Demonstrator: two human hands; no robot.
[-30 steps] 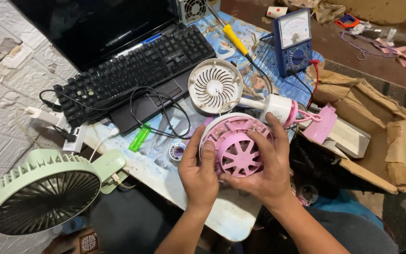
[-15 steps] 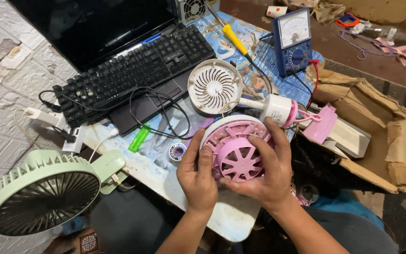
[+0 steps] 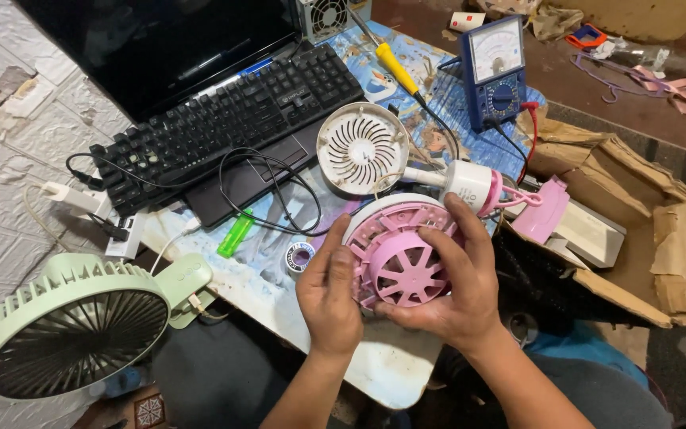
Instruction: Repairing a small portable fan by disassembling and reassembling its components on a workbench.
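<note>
Green desk fan (image 3: 73, 334): round, pale green, far left of the pink fan housing, off the counter edge. Black keyboard (image 3: 224, 119): up and left of the housing, black cable looped over it. Green lighter (image 3: 235, 234): left of the housing, on the counter (image 3: 383, 373). Solder spool (image 3: 301, 257): small, just left of the housing. Left hand (image 3: 329, 294): clasps the housing's left rim. Pink fan housing (image 3: 398, 258): round, spoked, held over the counter's near edge between both hands. White fan grille (image 3: 363, 148): directly above the housing. Right hand (image 3: 458, 286): wraps the housing's right side, fingers over the top. Blue multimeter (image 3: 499, 71): up and right. Cardboard box (image 3: 645, 230): torn, right of the housing.
</note>
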